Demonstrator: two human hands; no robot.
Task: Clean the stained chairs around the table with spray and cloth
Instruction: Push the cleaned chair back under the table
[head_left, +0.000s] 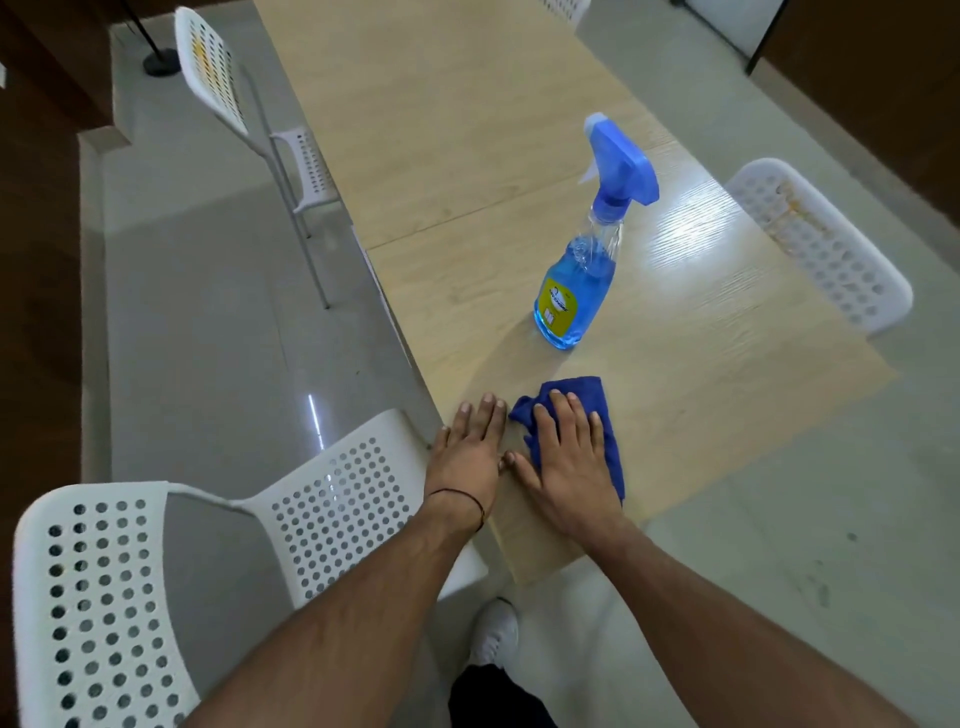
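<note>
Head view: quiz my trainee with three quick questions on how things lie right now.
1. True or false: the spray bottle stands upright on the table, touched by neither hand.
2. What lies under the right hand? A. blue cloth B. spray bottle C. nothing
3. Fill in: the ___ hand rests flat on the bare table beside the cloth.
Key: 1 true; 2 A; 3 left hand.
</note>
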